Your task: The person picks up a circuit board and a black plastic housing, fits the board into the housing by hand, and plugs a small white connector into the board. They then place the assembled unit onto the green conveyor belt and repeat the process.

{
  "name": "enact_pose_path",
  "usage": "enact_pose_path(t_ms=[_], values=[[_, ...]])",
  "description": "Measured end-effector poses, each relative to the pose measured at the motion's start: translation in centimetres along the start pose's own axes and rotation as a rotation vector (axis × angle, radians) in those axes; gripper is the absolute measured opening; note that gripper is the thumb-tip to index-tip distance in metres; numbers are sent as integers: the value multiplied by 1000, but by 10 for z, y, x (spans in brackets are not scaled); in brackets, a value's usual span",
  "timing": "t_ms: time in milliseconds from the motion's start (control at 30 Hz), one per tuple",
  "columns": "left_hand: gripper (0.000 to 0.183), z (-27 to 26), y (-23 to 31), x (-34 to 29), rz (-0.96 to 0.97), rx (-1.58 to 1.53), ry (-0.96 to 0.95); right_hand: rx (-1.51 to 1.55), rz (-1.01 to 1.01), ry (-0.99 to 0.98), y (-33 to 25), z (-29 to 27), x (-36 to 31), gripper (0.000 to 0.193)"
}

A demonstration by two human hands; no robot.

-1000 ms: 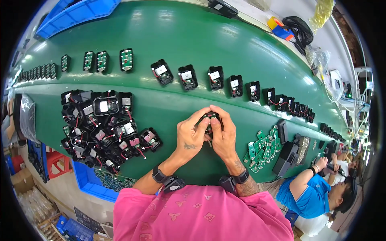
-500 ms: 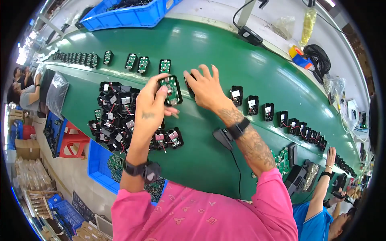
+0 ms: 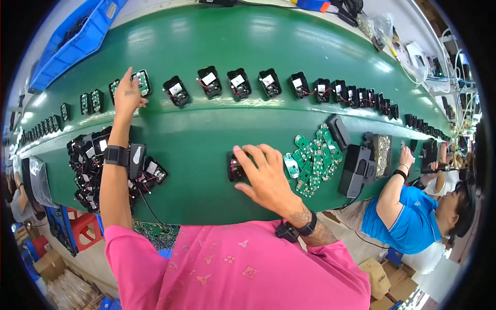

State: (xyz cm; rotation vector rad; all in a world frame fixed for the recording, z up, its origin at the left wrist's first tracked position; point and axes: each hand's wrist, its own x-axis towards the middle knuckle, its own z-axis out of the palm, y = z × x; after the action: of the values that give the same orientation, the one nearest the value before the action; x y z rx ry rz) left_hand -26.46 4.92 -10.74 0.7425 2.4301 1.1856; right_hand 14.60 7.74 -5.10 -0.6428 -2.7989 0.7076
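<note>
At the back left, my left hand [image 3: 128, 97] reaches over the row with its index finger stretched out. It is beside a black case with a green circuit board [image 3: 141, 82], and another such case [image 3: 113, 89] is partly hidden behind the hand. Near the middle of the green table, my right hand [image 3: 267, 178] has thumb and index finger around the ends of a small black case [image 3: 234, 166]. Its other fingers are spread, and they cover part of that case. To its right lies a pile of loose green circuit boards [image 3: 315, 163].
A row of black cases with white labels and red wires [image 3: 238, 84] runs along the back. More cases are heaped [image 3: 85, 168] under my left forearm. Right of the boards stands a dark grey device [image 3: 355, 168]. A blue crate [image 3: 77, 44] sits far left; a co-worker in blue [image 3: 403, 222] sits right.
The view has shifted to the right along the table. My left hand has put the circuit-board case in the back row. My right hand has brought a black case from the row nearer to me.
</note>
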Motion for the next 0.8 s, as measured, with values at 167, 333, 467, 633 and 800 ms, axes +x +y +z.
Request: enact_pose_path(t_ms=[167,333,467,633,800], values=[[50,-49,-18,-5,351,406,121,-79,189,197,29,-31,-42,50],[70,-15,63,-127,589,288,-253,-229,379,102,63,-31,-89,37],[100,14,77,-223,503,606,-719,-199,307,150,70,-20,-86,31],[106,52,51,-245,465,255,-566,-38,435,179,61,-27,-71,44],[90,77,48,-252,462,64,-495,414,536,61,69,-35,-70,51]])
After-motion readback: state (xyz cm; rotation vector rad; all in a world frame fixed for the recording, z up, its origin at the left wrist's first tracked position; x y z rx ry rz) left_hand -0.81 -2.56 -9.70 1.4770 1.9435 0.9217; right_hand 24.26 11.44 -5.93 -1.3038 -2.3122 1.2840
